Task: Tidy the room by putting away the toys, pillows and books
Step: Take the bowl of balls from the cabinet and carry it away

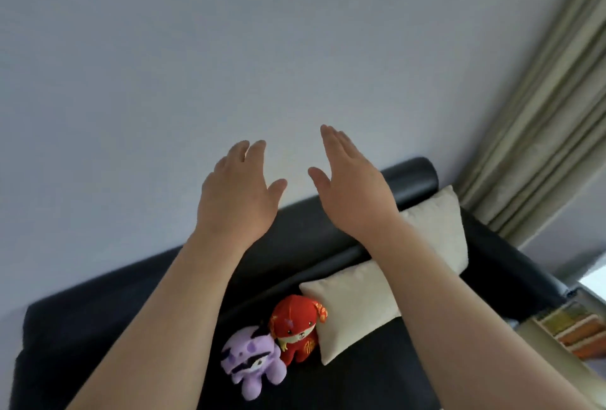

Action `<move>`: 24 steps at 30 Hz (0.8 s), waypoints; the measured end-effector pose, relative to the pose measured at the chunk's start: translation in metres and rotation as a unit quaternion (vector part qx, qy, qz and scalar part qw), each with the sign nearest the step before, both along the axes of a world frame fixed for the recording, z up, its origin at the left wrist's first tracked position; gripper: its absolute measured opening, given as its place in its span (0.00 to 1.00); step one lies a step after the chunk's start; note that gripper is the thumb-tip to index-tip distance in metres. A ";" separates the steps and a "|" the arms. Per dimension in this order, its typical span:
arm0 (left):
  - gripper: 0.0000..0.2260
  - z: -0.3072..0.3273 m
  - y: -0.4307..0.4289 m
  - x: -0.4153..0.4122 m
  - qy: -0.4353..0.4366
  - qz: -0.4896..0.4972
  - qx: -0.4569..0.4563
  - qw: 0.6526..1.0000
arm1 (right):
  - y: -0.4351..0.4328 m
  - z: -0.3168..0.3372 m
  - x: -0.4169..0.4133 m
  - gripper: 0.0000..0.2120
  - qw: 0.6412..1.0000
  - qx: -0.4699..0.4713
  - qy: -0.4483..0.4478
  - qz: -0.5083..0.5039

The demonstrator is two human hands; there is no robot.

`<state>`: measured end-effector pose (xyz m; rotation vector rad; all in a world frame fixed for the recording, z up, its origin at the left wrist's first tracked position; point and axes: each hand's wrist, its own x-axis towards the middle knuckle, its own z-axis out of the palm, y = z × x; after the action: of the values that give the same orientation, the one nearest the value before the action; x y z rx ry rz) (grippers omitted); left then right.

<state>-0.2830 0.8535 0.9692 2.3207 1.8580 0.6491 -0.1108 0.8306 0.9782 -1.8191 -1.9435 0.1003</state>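
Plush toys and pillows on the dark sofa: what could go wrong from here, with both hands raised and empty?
1. The red plush dog rests against the front cream pillow and touches the purple plush toy; moving that pillow may tip both toys over on the sofa.
2. The left hand and right hand are open, up before the wall, and the right forearm hides part of the pillow; a blind reach down could knock a toy.

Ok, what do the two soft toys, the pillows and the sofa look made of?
Purple toy and red toy: matte plush, fuzzy edges. Front pillow and back pillow: cream woven cloth, no shine. Sofa: dark, faint sheen along its rolled back, perhaps leather or imitation; cannot tell.
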 end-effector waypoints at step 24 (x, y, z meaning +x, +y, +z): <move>0.23 0.104 -0.333 0.242 -0.186 -0.552 0.001 0.813 | -0.466 0.097 0.114 0.29 0.825 0.155 -0.022 -0.543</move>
<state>-0.0412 0.5206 1.0732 2.4693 0.1789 0.7774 0.0030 0.3644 1.0751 -2.3772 -0.6233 -0.5923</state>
